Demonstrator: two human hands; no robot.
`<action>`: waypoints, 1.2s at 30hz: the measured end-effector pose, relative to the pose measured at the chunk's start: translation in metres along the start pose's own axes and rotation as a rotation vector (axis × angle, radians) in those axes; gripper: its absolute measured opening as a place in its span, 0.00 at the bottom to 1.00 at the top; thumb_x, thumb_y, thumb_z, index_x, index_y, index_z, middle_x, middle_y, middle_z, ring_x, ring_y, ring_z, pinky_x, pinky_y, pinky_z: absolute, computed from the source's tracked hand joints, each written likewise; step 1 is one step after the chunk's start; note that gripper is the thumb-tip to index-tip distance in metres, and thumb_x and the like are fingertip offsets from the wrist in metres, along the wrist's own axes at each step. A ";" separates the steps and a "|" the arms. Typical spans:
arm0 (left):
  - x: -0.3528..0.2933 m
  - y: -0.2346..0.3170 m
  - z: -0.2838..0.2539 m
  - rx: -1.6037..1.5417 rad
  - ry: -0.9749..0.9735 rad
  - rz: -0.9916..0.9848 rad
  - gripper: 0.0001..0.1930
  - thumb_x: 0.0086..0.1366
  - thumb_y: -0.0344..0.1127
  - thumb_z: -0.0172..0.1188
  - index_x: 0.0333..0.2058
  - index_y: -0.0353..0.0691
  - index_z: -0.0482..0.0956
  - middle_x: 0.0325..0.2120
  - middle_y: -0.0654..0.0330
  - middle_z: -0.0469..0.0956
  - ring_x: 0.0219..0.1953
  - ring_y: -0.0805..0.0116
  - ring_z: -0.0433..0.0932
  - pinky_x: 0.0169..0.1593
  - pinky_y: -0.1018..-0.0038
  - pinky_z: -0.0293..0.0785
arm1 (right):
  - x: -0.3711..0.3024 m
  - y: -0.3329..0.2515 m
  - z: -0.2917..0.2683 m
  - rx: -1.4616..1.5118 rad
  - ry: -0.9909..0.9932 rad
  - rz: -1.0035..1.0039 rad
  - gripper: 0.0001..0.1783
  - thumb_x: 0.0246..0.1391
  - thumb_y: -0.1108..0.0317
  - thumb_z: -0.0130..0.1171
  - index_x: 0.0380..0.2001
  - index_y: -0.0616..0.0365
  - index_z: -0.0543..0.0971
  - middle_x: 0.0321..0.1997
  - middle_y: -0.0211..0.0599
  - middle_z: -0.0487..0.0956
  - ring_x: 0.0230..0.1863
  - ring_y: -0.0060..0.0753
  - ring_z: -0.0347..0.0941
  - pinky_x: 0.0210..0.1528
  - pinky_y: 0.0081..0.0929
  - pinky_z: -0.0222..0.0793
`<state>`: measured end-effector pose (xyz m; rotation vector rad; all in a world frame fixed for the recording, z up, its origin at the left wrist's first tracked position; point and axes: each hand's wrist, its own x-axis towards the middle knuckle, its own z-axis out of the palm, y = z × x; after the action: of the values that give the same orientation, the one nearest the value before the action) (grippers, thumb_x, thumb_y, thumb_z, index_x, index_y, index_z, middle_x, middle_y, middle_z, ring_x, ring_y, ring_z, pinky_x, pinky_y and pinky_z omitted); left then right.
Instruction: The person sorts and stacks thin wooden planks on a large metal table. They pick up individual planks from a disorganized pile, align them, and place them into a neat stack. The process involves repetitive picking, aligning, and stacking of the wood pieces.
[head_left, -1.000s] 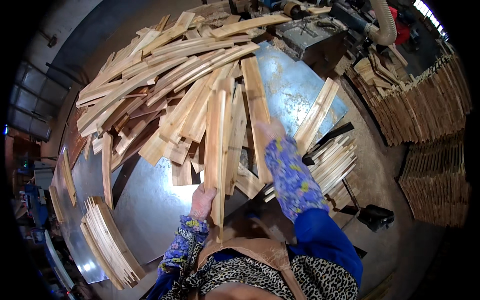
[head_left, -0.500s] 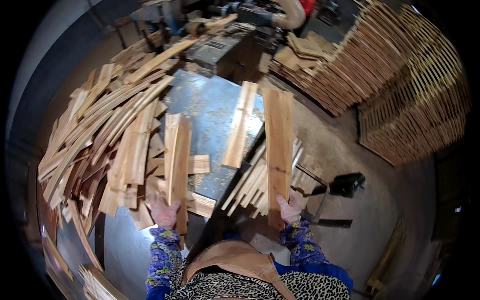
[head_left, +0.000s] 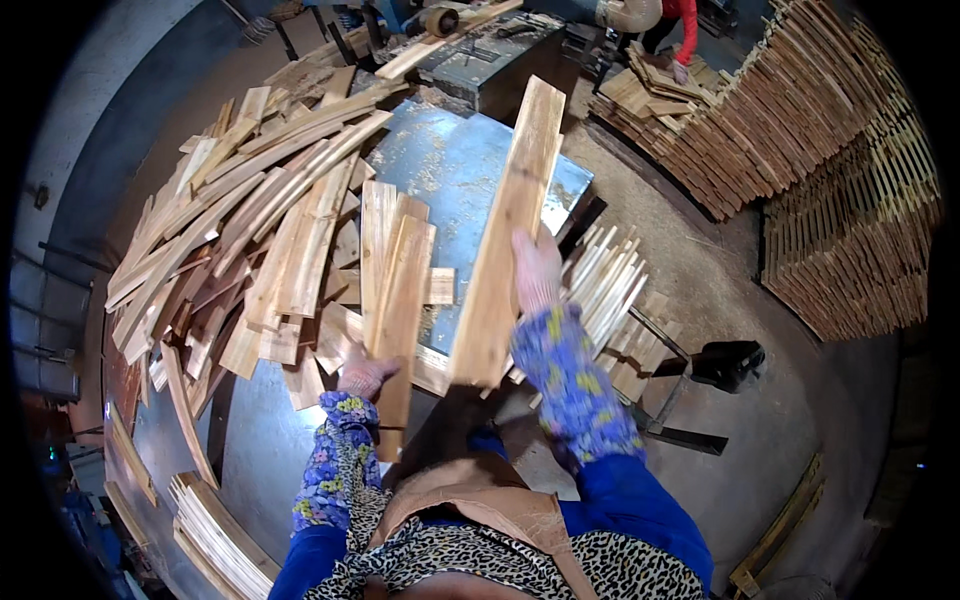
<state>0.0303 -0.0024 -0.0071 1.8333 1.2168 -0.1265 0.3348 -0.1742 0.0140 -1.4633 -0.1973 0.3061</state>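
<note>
My right hand [head_left: 537, 268] is closed on the right edge of a long wooden board [head_left: 497, 265], which slants across the right side of the blue metal table [head_left: 440, 140]. The far end of this board reaches past the table's back edge; the near end comes toward my apron. My left hand [head_left: 368, 375] grips the near end of another board [head_left: 402, 285]. This one rests over a paler board [head_left: 376, 225], with shorter pieces crosswise beneath. Part of the left fingers is hidden against the wood.
A big heap of loose boards [head_left: 240, 230] covers the table's left side. Thin strips [head_left: 608, 275] lie right of the table, near a black metal stand [head_left: 680, 400]. Tall stacks of slats [head_left: 790, 120] stand far right, where a person in a red sleeve [head_left: 685, 30] reaches. A machine [head_left: 490, 60] stands behind.
My right hand has carried its board leftward and forward, from beside the table to over it, covering the board that lay there. A person's red sleeve and hand now show at the far stack.
</note>
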 end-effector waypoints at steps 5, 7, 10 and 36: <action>-0.033 -0.003 0.003 0.078 0.126 0.068 0.34 0.54 0.48 0.82 0.50 0.26 0.80 0.43 0.37 0.87 0.48 0.40 0.87 0.57 0.54 0.82 | 0.103 0.013 0.037 -0.789 0.103 0.496 0.50 0.63 0.45 0.63 0.80 0.58 0.59 0.73 0.59 0.73 0.75 0.62 0.70 0.76 0.56 0.66; -0.073 -0.034 -0.010 0.116 0.153 0.044 0.34 0.53 0.50 0.81 0.48 0.28 0.80 0.42 0.37 0.86 0.49 0.36 0.86 0.57 0.52 0.81 | 0.086 0.011 0.055 -0.991 0.100 0.595 0.57 0.60 0.40 0.66 0.82 0.56 0.53 0.81 0.59 0.63 0.81 0.61 0.60 0.80 0.59 0.60; -0.132 -0.075 -0.036 0.277 0.195 -0.042 0.33 0.52 0.46 0.80 0.52 0.31 0.81 0.42 0.38 0.86 0.49 0.37 0.85 0.57 0.51 0.81 | 0.075 0.025 0.077 -1.145 0.081 0.635 0.66 0.54 0.38 0.70 0.83 0.57 0.47 0.83 0.61 0.58 0.84 0.58 0.53 0.81 0.61 0.58; -0.423 -0.515 -0.172 0.028 0.840 -0.669 0.36 0.64 0.38 0.69 0.69 0.31 0.69 0.61 0.39 0.78 0.65 0.36 0.76 0.67 0.48 0.75 | -0.411 0.055 0.276 0.753 -1.518 1.006 0.54 0.54 0.68 0.78 0.77 0.70 0.59 0.64 0.58 0.81 0.56 0.57 0.85 0.61 0.53 0.87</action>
<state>-0.6488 -0.1128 -0.0055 1.4449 2.3925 0.2923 -0.1453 -0.0414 0.0097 -0.2026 -0.4614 2.0388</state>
